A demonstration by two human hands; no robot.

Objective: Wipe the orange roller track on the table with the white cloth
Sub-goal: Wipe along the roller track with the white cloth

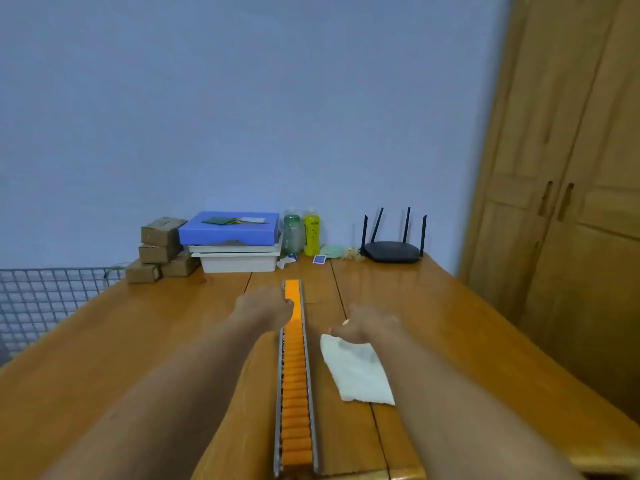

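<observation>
A long orange roller track (295, 389) in a grey metal frame runs down the middle of the wooden table (138, 341), from its front edge toward the far side. My left hand (266, 308) lies against the track's left rail near the far end, fingers curled over the rollers. A white cloth (356, 372) lies flat on the table just right of the track. My right hand (367, 325) is at the cloth's far corner, with fingertips on or pinching its edge; motion blur hides the exact hold.
At the table's back stand stacked cardboard boxes (159, 247), a blue box (230, 227) on white trays, a green bottle (292, 232), a yellow bottle (311, 233) and a black router (393, 249). A wire mesh (41, 296) is at left, wooden wardrobe doors (568, 202) at right.
</observation>
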